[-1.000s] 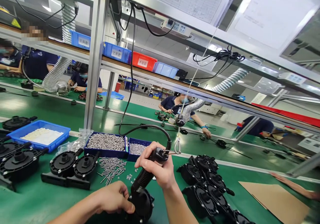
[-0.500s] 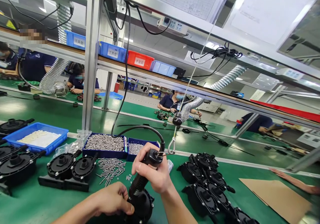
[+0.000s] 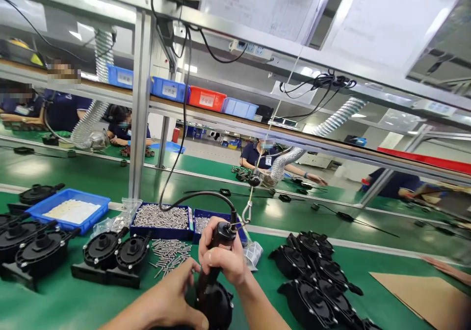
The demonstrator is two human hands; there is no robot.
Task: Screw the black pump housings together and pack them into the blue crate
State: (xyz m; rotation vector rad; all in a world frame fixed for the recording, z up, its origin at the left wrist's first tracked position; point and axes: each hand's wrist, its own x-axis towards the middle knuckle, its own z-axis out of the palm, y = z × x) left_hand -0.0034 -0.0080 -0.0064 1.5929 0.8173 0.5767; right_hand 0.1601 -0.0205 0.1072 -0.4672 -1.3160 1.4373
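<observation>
My right hand (image 3: 224, 256) is wrapped round a black electric screwdriver (image 3: 223, 234), which hangs from a hook and has a cable at its top. The tool points down at a round black plastic housing (image 3: 217, 308) at the lower edge of the view. My left hand (image 3: 172, 295) curves round the left side of that housing, thumb in front and fingers behind, partly hidden by the tool. The screwdriver's tip is hidden. Just beyond my hands lie loose screws (image 3: 170, 256), a blue box of screws (image 3: 162, 217) and a blue box of small metal parts (image 3: 201, 223).
Finished-looking black housings (image 3: 114, 254) stand at left, and more black housings (image 3: 312, 281) are grouped at right. A blue tray (image 3: 71, 209) holds pale pieces. Cardboard (image 3: 423, 293) lies far right beside another person's hand (image 3: 449, 268). A metal post (image 3: 140, 109) rises behind the boxes.
My view has shifted slightly, so the bench things sit lower. The left hand's fingers have opened from a pinch by the tool to a wider hold round the housing. My right hand keeps the screwdriver.
</observation>
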